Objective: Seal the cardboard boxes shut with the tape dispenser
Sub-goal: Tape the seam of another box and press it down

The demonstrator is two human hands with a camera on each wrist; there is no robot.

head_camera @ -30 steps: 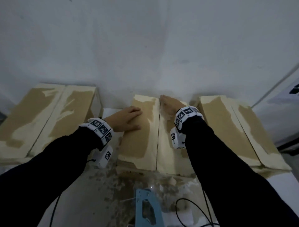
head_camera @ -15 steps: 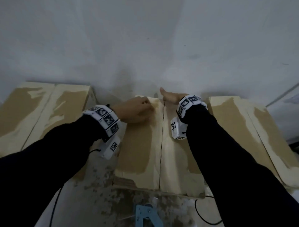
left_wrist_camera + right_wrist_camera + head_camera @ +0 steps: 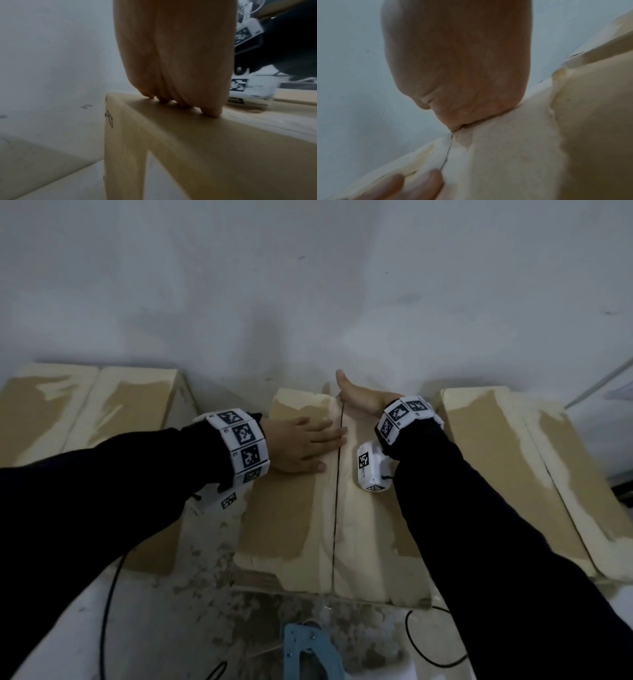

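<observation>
The middle cardboard box [image 3: 284, 518] lies with both top flaps down, a dark seam [image 3: 337, 491] running between them. My left hand [image 3: 301, 445] rests flat on the left flap, its straight fingers [image 3: 180, 67] touching the cardboard [image 3: 223, 148] and reaching the seam. My right hand [image 3: 359, 398] sits at the far end of the right flap with the thumb raised. Its fingers bend down over the box's far edge and drop out of sight [image 3: 457, 60]. A blue tape dispenser [image 3: 310, 652] lies on the table in front of the box, untouched.
Another closed box [image 3: 85, 405] stands to the left and a third [image 3: 496, 457] to the right, all against a white wall. Black cables [image 3: 109, 594] [image 3: 428, 655] trail over the worn tabletop near the dispenser.
My left hand slid right and flattened with its fingertips at the seam. My right hand reached further back to the box's far edge. The view moved closer to the box.
</observation>
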